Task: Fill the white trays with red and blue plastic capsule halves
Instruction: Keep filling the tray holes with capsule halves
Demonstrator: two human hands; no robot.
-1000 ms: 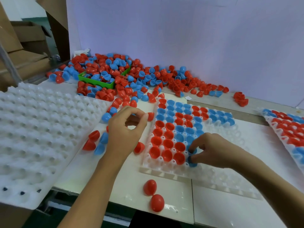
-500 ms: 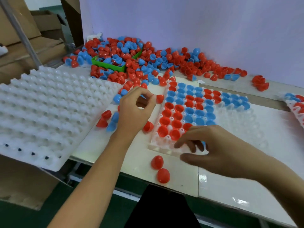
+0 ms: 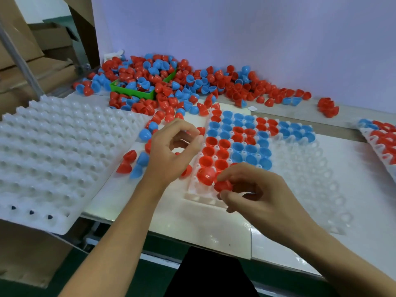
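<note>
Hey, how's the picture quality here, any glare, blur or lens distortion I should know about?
Head view: wide-angle bending curves the table edge and the stacked empty trays; soft glare sits on the glossy tabletop near the right hand; the left hand looks slightly soft; the capsule pile is evenly lit.

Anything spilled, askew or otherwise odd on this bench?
Yes. The green bin at the back is overrun: red and blue capsule halves lie heaped over it and strewn along the wall. The empty white tray on the left juts past the table's front edge.
</note>
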